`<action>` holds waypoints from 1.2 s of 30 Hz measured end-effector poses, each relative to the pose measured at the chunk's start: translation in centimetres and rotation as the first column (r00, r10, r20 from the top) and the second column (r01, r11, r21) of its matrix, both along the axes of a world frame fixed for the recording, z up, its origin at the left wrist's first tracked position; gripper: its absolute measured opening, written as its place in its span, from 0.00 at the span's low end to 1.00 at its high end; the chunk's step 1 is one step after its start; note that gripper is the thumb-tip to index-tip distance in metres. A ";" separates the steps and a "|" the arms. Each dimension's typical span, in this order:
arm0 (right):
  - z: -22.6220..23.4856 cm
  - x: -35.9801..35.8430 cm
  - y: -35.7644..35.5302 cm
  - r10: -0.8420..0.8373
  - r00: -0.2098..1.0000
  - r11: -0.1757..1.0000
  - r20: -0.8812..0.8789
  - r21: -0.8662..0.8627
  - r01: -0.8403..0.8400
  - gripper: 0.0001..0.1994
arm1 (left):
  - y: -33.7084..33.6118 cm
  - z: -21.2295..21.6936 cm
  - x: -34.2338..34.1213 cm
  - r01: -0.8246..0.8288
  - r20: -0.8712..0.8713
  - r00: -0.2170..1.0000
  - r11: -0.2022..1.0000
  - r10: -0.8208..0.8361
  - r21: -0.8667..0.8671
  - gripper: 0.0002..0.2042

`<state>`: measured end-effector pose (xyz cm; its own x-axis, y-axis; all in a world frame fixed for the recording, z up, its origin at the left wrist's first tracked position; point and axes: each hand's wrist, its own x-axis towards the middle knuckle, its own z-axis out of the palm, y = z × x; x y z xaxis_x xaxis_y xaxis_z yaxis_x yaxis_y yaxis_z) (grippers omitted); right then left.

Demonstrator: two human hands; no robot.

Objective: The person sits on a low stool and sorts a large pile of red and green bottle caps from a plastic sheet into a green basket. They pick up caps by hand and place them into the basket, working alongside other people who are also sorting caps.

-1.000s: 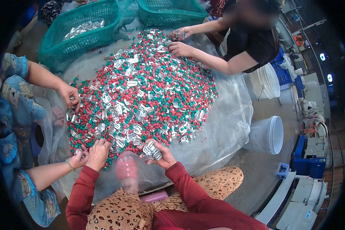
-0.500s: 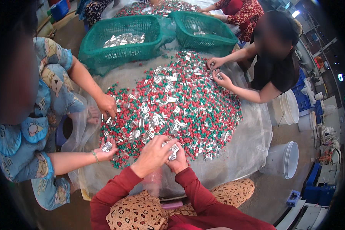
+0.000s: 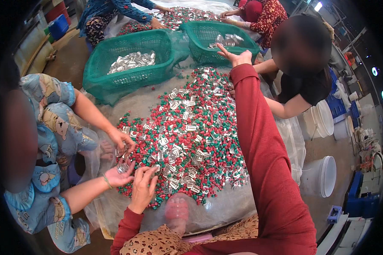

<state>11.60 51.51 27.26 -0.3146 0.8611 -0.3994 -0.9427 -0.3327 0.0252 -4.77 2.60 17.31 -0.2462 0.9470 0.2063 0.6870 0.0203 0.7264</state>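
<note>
- Sitting at the near edge of the heap, the person rests the left hand (image 3: 143, 189) palm-down on the mix of red and green pieces and small silver metal clips (image 3: 187, 140), fingers loosely spread and curled over the edge of the pile; whether any clip is pinched under them is hidden, so I cannot tell.
- Just beside that hand, a co-worker's cupped hand (image 3: 120, 174) lies palm-up with a few silver clips in it, a bracelet at the wrist; the cupping looks meant to gather picked pieces before they are moved on. That co-worker's other hand (image 3: 122, 142) picks at the left rim of the heap.
- The heap sits on a clear plastic sheet (image 3: 225, 208) that sags over the near edge, likely so the loose bits stay together and off the floor.
- The right hand (image 3: 236, 57), on a long red sleeve, is stretched far out over the heap toward the right green basket (image 3: 247, 44); its fingers are apart and open, palm showing, with nothing visibly held.
- Both green mesh baskets, the left one (image 3: 115, 80) too, hold only silver clips, which suggests the metal is being sorted out of the coloured pieces.
- A person in a black top (image 3: 306, 87) works the far right side.
- White buckets (image 3: 323, 176) stand on the floor to the right, well apart from the pile.
- Farther off, two more people sort at another heap (image 3: 174, 15).
</note>
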 end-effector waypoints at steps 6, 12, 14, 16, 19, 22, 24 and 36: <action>-8.9 5.4 -6.4 0.241 0.693 0.568 0.680 0.480 -0.669 0.22 | 0.4 -2.0 1.3 0.214 -0.020 0.976 0.974 -0.216 -0.080 0.10; -11.5 14.8 -19.3 0.432 0.456 0.532 0.778 0.189 -0.825 0.24 | 0.0 -4.0 2.3 0.364 0.002 0.919 0.844 -0.395 -0.395 0.07; -11.4 16.7 -22.3 0.381 0.323 0.460 0.866 0.125 -0.879 0.19 | 0.7 -4.7 2.7 0.394 -0.041 0.900 0.850 -0.434 -0.350 0.07; -11.1 19.3 -26.1 0.258 0.168 0.549 0.951 -0.001 -0.836 0.20 | 2.2 -5.8 3.7 0.472 -0.149 0.851 0.857 -0.505 -0.206 0.07; -10.7 21.7 -31.1 0.185 0.016 0.594 0.983 -0.099 -0.798 0.18 | 5.5 -9.4 4.9 0.513 -0.184 0.809 0.824 -0.558 -0.242 0.09; -12.2 23.0 -34.7 0.149 0.094 0.720 0.984 -0.043 -0.693 0.17 | 7.3 -10.8 6.3 0.528 -0.271 0.774 0.819 -0.573 -0.224 0.11; -13.7 23.7 -36.1 0.155 0.235 0.794 0.960 0.021 -0.607 0.17 | 7.5 -10.5 7.6 0.572 -0.240 0.726 0.760 -0.645 -0.310 0.13; -18.6 20.1 -41.0 0.125 0.097 0.668 0.987 -0.012 -0.744 0.13 | 4.0 -10.3 5.2 0.408 0.420 0.876 0.827 -0.236 -0.387 0.06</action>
